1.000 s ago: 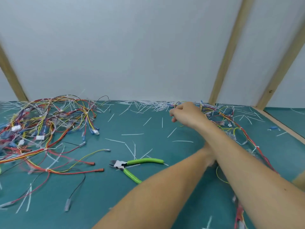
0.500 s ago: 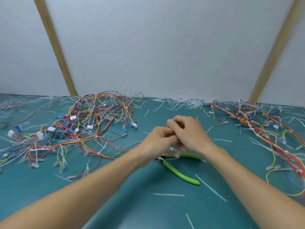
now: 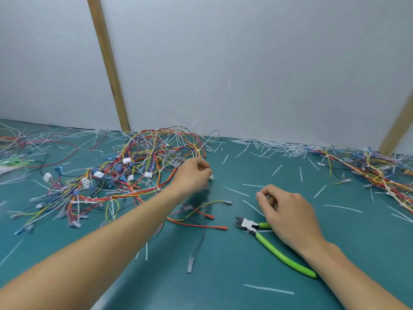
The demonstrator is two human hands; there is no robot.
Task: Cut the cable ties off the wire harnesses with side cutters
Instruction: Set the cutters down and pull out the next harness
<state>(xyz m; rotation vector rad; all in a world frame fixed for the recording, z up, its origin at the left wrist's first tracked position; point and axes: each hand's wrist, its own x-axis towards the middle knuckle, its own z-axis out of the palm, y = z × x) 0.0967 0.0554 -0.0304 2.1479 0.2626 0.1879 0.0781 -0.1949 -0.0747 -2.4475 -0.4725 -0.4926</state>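
Teal matting (image 3: 223, 294) covers the bench in the head view, backed by a pale wall (image 3: 245, 63) crossed by slanted wooden battens (image 3: 107, 63).

Both forearms reach forward, the hands well apart. The left hand (image 3: 192, 175) is stretched to the near edge of the big tangle of wire harnesses (image 3: 138, 166), knuckles up and fingers curled, with a small white piece showing at its fingertips; motion blur beneath it makes it unclear what it grips. The right hand (image 3: 288, 211) hovers lower and nearer, fingers curled with thumb and forefinger close together; whether anything is pinched between them cannot be made out. It covers part of one handle of the side cutters (image 3: 263, 237), which lie flat on the mat, steel nose pointing left, green handles splayed.

A second heap of harnesses (image 3: 368, 171) runs off the right edge. Wires are thin, glossy, red, yellow, orange and blue, ending in white plastic connectors. Cut cable ties (image 3: 268, 289), short stiff white strips, are scattered across the mat and piled along the wall. Something green and white (image 3: 12, 164) at the far left is too blurred to identify.
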